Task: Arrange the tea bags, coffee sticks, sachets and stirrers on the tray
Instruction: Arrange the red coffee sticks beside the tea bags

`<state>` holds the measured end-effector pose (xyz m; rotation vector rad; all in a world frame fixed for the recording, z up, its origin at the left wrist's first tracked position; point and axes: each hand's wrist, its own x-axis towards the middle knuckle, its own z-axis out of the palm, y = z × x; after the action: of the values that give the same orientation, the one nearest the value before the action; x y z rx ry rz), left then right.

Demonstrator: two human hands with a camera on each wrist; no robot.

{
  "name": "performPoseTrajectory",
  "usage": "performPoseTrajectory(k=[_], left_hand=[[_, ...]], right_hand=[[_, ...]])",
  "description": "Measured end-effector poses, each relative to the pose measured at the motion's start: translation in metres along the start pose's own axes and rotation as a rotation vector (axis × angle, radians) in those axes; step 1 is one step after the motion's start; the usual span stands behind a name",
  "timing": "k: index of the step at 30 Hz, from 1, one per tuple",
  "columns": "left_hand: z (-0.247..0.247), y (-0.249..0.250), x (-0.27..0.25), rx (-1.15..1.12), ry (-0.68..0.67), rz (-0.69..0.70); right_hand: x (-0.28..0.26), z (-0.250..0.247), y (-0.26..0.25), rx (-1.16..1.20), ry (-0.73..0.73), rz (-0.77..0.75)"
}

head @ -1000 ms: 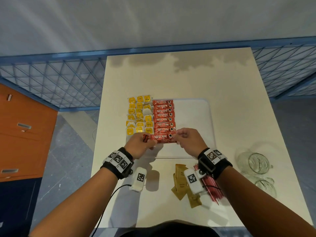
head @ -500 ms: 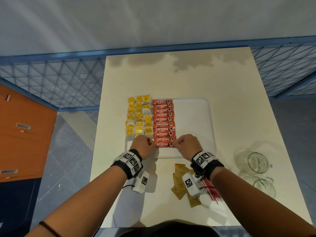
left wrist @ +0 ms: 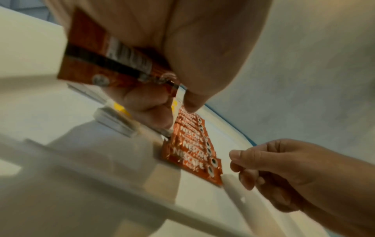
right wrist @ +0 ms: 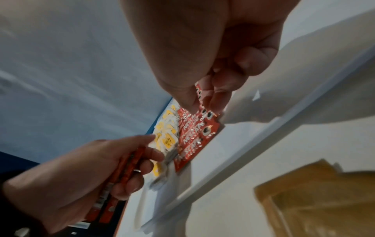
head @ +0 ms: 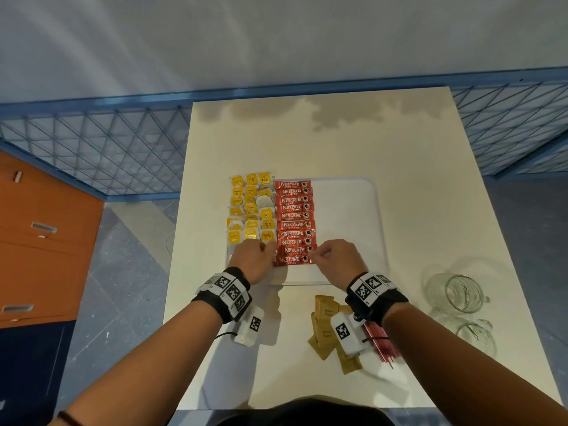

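Observation:
A white tray lies mid-table. Yellow tea bags fill its left side, and beside them runs a column of red coffee sticks. The nearest stick lies flat at the column's near end. My left hand is at that stick's left end and grips spare coffee sticks in its palm. My right hand hovers just off the stick's right end, fingers curled with nothing in them. Brown sachets and red stirrers lie on the table under my right wrist.
Two clear glass mugs stand at the table's right edge. The tray's right half is bare white. A blue mesh fence runs behind the table, and an orange cabinet stands to the left.
Both hands carried one coffee stick forward and laid it at the near end of the column. My right hand has let go of it.

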<state>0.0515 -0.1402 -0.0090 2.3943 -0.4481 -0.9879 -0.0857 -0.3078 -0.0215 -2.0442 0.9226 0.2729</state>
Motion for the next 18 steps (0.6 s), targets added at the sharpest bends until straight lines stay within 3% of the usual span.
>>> performPoseTrajectory(k=[4, 6, 14, 18], left_hand=[[-0.008, 0.014, -0.015, -0.485, -0.262, -0.078], [-0.011, 0.016, -0.019, -0.625, -0.371, -0.111], [-0.009, 0.018, -0.02, -0.67, -0.55, -0.036], [-0.012, 0.012, -0.015, -0.697, -0.543, -0.042]], right_hand=[[-0.009, -0.001, -0.012, 0.163, -0.068, -0.204], [-0.01, -0.001, -0.02, 0.235, -0.094, -0.25], [-0.011, 0.005, -0.04, 0.308, -0.264, -0.38], [-0.011, 0.0, -0.037, 0.307, -0.221, -0.365]])
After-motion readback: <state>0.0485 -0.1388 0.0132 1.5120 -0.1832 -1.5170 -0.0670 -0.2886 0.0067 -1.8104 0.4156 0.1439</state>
